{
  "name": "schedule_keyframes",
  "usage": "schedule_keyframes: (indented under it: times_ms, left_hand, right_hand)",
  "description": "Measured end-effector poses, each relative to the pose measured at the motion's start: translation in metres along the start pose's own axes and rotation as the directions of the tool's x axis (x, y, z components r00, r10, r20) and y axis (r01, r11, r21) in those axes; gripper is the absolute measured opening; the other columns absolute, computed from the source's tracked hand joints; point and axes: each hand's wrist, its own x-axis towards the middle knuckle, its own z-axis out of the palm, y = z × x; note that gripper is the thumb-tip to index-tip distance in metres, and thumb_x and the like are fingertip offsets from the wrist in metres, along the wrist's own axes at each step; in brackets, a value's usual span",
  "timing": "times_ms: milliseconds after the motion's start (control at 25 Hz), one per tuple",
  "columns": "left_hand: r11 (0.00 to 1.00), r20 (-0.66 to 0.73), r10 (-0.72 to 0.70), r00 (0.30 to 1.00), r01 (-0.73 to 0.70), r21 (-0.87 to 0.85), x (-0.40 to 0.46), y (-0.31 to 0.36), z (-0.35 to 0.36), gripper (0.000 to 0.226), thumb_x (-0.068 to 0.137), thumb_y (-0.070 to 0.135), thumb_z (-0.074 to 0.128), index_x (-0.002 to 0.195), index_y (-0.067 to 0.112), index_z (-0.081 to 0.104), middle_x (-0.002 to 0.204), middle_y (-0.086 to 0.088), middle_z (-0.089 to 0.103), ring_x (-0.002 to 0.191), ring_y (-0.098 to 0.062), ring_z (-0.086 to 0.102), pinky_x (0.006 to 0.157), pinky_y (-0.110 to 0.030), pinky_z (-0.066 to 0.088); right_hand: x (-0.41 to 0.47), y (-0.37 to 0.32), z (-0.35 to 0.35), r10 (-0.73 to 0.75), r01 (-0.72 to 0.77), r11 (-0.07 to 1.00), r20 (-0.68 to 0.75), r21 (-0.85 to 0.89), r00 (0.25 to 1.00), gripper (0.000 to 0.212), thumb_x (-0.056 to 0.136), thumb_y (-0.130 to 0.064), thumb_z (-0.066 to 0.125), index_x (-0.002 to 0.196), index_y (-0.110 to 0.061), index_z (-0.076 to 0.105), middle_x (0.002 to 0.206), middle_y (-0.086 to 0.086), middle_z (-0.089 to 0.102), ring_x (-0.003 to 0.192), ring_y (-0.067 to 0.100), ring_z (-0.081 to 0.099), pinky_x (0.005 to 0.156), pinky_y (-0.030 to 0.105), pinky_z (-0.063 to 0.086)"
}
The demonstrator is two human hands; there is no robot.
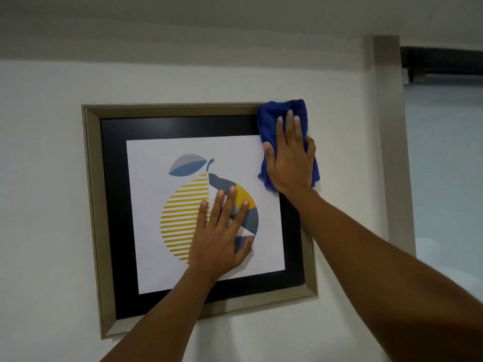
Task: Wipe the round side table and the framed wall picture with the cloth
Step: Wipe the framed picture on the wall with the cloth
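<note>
The wall picture point(200, 205) is mid-wipe, I'd judge, the table out of view so its state is unknowable: right hand point(290, 163) presses the blue cloth point(271, 118) flat-fingered on the top right frame corner, left hand point(222, 236) braces open-palmed on the lemon print inside its gold frame.

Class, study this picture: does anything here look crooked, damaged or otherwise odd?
Nothing clearly stands out. The framed picture looks slanted, but the pillar beside it leans the same way, so probably lens distortion. The right hand presses the blue cloth on its top right corner; the left hand lies flat on the print.
</note>
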Motion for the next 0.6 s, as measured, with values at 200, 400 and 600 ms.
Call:
schedule_keyframes:
  times_ms: [200, 400, 600]
  left_hand:
    - [1.0, 0.037, -0.008, 0.999, 0.008, 0.002, 0.001, 0.002, -0.002, 0.077, 0.096, 0.064, 0.033, 0.159, 0.021, 0.021, 0.168, -0.014, 0.009, 0.155, -0.035, 0.005, 0.122, -0.06, 0.014]
    - [1.0, 0.015, -0.01, 1.0, 0.01, 0.004, 0.002, 0.003, 0.0, 0.075, 0.096, 0.062, 0.032, 0.159, 0.021, 0.021, 0.168, -0.014, 0.009, 0.155, -0.035, 0.006, 0.123, -0.059, 0.011]
    - [1.0, -0.003, 0.011, 1.0, -0.011, -0.002, -0.001, 0.001, -0.001, 0.071, 0.097, 0.056, 0.026, 0.158, 0.019, 0.022, 0.168, -0.015, 0.009, 0.155, -0.035, 0.007, 0.123, -0.057, 0.01]
  right_hand:
    - [-0.155, 0.011, 0.026, 0.081, -0.079, 0.99, -0.011, 0.115, 0.997, 0.062, 0.103, -0.046, 0.023, 0.157, -0.016, 0.014, 0.164, 0.008, 0.015, 0.151, 0.024, 0.014, 0.118, 0.047, 0.018]
    - [-0.237, -0.013, 0.043, 0.297, -0.286, 0.91, 0.007, 0.3, 0.955, 0.065, 0.102, -0.046, 0.026, 0.156, -0.014, 0.013, 0.162, 0.009, 0.02, 0.15, 0.025, 0.018, 0.114, 0.05, 0.029]
    - [-0.251, -0.045, 0.044, 0.089, -0.094, 0.969, 0.032, 0.228, 0.996, 0.058, 0.105, -0.04, 0.021, 0.156, -0.012, 0.016, 0.16, 0.007, 0.023, 0.148, 0.022, 0.02, 0.117, 0.041, 0.017]
